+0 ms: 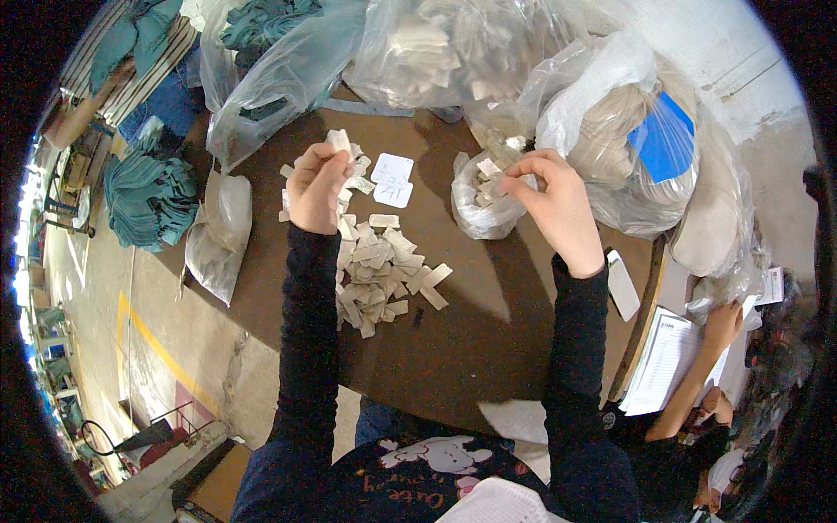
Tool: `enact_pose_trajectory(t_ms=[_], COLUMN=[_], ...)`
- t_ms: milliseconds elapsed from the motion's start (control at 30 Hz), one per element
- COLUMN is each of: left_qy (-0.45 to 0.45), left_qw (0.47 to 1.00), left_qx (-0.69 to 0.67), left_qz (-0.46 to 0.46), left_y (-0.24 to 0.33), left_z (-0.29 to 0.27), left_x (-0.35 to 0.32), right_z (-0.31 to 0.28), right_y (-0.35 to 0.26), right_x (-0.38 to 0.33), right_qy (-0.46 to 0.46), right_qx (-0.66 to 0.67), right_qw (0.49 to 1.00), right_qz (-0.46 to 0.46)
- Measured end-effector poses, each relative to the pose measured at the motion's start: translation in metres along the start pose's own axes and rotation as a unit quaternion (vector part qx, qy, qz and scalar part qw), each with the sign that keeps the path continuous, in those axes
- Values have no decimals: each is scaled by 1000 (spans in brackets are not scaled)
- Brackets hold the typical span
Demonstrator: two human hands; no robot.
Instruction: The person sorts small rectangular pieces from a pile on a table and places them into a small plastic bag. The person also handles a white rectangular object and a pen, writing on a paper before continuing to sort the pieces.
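My left hand (pixel 316 187) pinches several small pale fabric strips (pixel 338 139), held upright between thumb and fingers above the table. Below it spreads a loose pile of similar strips (pixel 377 266). My right hand (pixel 556 202) is over a small clear plastic bag (pixel 485 218), its thumb and fingertips drawn together at the bag's mouth. Pale strips (pixel 488 167) show in the bag's opening, close to those fingertips. Whether the right fingers grip one of them, I cannot tell. Two white cards (pixel 392 168) with handwriting lie between my hands.
Large clear bags of pale pieces (pixel 427 52) line the table's far edge; another at right holds a blue sheet (pixel 664 139). A white phone (pixel 622 286) lies by the right edge. Another person's hand (pixel 725 324) rests near papers (pixel 664 362). Teal cloth bundles (pixel 150 196) stand left.
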State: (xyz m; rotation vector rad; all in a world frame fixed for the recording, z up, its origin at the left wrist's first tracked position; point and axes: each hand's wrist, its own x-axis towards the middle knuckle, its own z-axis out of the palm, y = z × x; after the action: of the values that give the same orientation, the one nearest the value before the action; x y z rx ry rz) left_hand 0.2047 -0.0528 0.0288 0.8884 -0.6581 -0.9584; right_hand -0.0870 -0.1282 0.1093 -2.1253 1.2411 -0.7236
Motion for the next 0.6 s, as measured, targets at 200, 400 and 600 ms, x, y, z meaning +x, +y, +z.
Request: enact_pose_trajectory(t_ms=[200, 400, 600], left_qy=[30, -41, -35], left_qw=[993, 965, 968], left_qx=[-105, -246, -231], left_qz=[-37, -80, -93], left_y=[13, 11, 10], left_z=[9, -6, -24], left_x=[-5, 3, 7], right_z=[23, 108, 134], right_y=[-17, -34, -43], right_x=[-3, -35, -49], right_qy=[86, -141, -165], right_qx=[-46, 34, -34], right_qw=[990, 970, 960], right_qz=[-98, -196, -223])
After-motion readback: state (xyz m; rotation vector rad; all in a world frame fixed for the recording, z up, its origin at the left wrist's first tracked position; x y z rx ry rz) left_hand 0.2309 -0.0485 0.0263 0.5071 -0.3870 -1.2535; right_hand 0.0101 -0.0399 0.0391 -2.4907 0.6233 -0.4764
